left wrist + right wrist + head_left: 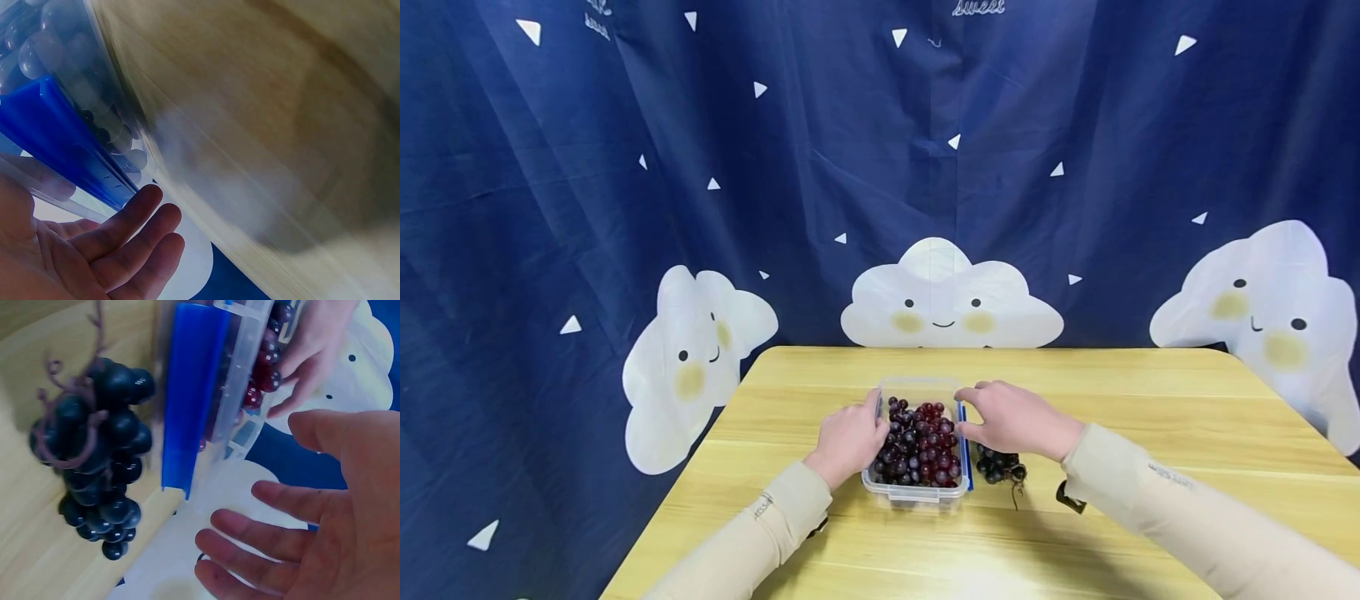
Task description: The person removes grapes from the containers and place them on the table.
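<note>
A clear plastic container with blue side latches stands on the table, holding dark and red grapes. My left hand is at its left rim. In the left wrist view, the loosely extended fingers lie beside the blue latch, and the thumb shows through clear plastic. Along the right rim, my right hand hovers with thumb and fingers spread. The right wrist view shows that hand apart from the container's other blue latch. Right of the container lies a black grape bunch with a curled stem.
The light wooden table reaches back to a dark blue curtain with white smiling clouds. The black bunch lies close beside the container's right wall, below the right hand.
</note>
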### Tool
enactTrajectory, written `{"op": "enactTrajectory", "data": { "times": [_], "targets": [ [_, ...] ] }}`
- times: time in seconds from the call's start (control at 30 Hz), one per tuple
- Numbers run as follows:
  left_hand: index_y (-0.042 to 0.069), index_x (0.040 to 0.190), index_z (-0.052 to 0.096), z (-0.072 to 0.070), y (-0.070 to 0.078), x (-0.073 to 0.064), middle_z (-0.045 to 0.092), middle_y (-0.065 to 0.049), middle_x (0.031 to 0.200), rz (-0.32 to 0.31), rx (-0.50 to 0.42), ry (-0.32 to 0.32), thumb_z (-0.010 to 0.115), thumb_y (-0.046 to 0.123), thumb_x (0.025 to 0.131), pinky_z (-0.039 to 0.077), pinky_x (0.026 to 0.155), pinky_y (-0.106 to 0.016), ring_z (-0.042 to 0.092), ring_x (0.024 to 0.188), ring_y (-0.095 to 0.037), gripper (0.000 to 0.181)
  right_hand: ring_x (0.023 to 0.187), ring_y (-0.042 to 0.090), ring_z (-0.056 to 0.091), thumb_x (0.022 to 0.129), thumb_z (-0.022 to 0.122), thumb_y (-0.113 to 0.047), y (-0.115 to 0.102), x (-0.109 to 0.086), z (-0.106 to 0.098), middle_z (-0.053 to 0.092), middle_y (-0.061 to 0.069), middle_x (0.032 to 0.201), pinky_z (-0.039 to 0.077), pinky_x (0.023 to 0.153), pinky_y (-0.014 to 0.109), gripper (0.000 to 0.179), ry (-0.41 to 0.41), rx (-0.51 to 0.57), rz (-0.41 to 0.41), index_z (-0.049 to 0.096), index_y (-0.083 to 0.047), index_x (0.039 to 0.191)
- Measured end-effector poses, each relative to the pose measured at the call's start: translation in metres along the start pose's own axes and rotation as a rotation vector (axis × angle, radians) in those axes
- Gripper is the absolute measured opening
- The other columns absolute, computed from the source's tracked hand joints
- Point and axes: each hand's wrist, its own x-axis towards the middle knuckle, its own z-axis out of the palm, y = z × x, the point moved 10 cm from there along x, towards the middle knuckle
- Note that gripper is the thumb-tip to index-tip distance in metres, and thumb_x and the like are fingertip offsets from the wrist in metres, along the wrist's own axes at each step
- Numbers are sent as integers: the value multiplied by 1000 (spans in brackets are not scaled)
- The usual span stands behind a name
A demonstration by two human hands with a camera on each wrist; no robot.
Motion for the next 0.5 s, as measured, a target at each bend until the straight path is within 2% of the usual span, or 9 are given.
{"op": "enactTrajectory", "data": {
  "times": [0.17, 0.23, 0.3, 0.4, 0.5],
  "targets": [
    [13, 153, 41, 1, -1, 0, 68, -8, 79, -1, -1, -3, 53, 29, 97, 41, 46, -37, 56, 58, -19, 59, 110, 28, 67, 96, 66, -33, -9, 15, 5, 66, 14, 129, 49, 102, 50, 48, -94, 91, -22, 61, -7, 136],
    [12, 153, 42, 1, -1, 0, 68, -8, 78, 0, 0, -3, 53, 29, 97, 41, 46, -37, 55, 58, -19, 59, 110, 26, 66, 97, 65, -33, -10, 21, 9, 64, 12, 133, 48, 104, 49, 48, -134, 113, -21, 60, -9, 138],
    [12, 152, 42, 0, -1, -1, 69, -8, 80, 1, 1, 0, 53, 28, 97, 41, 46, -37, 57, 59, -20, 59, 101, 24, 68, 97, 65, -33, -13, 27, 12, 63, 12, 135, 48, 103, 48, 48, -169, 122, -21, 59, -11, 139],
    [13, 152, 43, -1, 0, -1, 70, -10, 82, 3, -1, 3, 53, 28, 96, 42, 47, -38, 59, 61, -21, 59, 103, 24, 67, 96, 66, -33, -17, 34, 14, 62, 12, 136, 48, 103, 47, 49, -200, 119, -34, 59, -11, 139],
    [13, 152, 43, -1, 0, -1, 71, -11, 86, -1, -1, 3, 53, 29, 97, 43, 48, -39, 62, 63, -23, 58, 119, 28, 63, 96, 66, -33, -19, 39, 16, 61, 13, 138, 46, 106, 48, 50, -236, 119, -35, 59, -10, 140]
  ]
}}
